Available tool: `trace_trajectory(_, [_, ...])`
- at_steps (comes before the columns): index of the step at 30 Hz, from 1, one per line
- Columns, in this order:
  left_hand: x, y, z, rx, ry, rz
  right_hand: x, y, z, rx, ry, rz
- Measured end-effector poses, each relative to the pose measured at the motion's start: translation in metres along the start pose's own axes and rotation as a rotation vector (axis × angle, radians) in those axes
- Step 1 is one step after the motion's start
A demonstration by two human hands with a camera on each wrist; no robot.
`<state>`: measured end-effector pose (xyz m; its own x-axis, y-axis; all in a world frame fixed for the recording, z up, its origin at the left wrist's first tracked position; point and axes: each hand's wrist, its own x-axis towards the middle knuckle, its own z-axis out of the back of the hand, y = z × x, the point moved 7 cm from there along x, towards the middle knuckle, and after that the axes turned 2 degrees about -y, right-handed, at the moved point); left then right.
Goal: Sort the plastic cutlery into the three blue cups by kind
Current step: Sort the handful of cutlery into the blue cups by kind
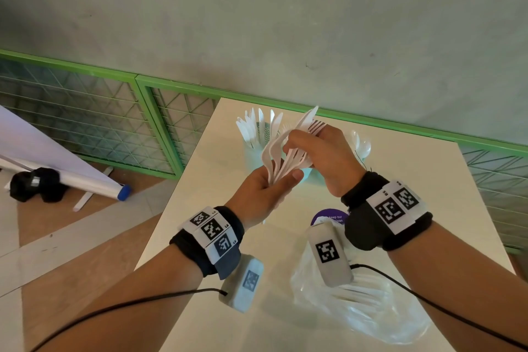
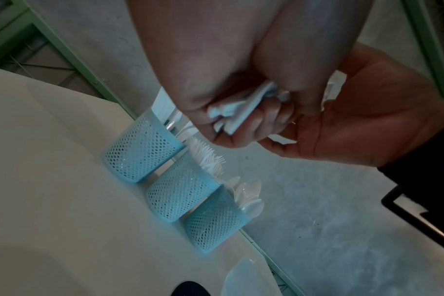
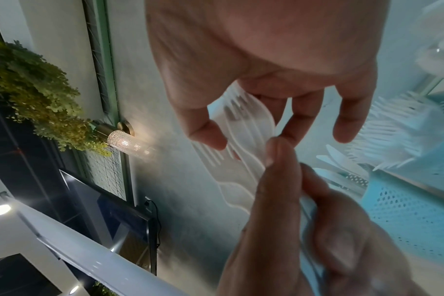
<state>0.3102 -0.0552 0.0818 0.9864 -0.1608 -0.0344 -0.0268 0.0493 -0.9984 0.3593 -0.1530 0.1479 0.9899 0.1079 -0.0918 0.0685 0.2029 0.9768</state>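
From my remote seat, the white table (image 1: 400,180) carried most of the story: a clear plastic bag (image 1: 368,311) near me with more cutlery inside, so plenty was left. At the far edge the three blue cups (image 2: 180,198) already held knives, forks and spoons apart. My left hand (image 1: 257,194) gripped a mixed bundle of forks and knives (image 1: 288,151) by the handles above the table. My right hand (image 1: 323,151) had its fingers curled around the bundle's upper ends, apparently picking out one kind.
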Motion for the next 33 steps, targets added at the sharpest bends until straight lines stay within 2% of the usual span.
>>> trace_trajectory(4, [0.0,0.001,0.003,0.038,-0.048,-0.002,-0.004,0.0,-0.004,-0.045,0.018,0.002])
trace_trajectory(11, [0.002,0.001,0.003,0.042,-0.036,-0.016,0.0,0.002,-0.009,-0.12,0.056,0.019])
trace_trajectory(18, [0.002,0.011,-0.001,-0.084,-0.008,0.055,0.005,-0.009,-0.01,-0.251,0.178,0.015])
trace_trajectory(19, [0.003,0.012,-0.001,-0.102,-0.017,0.069,0.006,-0.009,-0.007,-0.297,0.149,0.042])
trace_trajectory(21, [0.003,0.016,0.0,-0.117,-0.057,0.097,0.006,-0.004,0.004,-0.409,-0.02,0.145])
trace_trajectory(23, [0.004,0.014,0.002,-0.049,-0.119,0.061,0.001,0.004,0.01,-0.483,-0.196,0.279])
trace_trajectory(26, [0.005,0.008,0.001,0.075,-0.183,-0.001,-0.007,0.012,0.009,-0.521,-0.327,0.42])
trace_trajectory(28, [0.006,0.008,0.003,0.072,-0.216,-0.008,-0.011,0.017,0.007,-0.522,-0.361,0.476])
trace_trajectory(30, [0.008,0.009,0.007,0.065,-0.253,-0.034,-0.015,0.021,-0.002,-0.59,-0.324,0.52])
trace_trajectory(33, [0.01,0.013,0.013,-0.004,-0.3,-0.013,-0.015,0.017,-0.011,-0.783,-0.259,0.449])
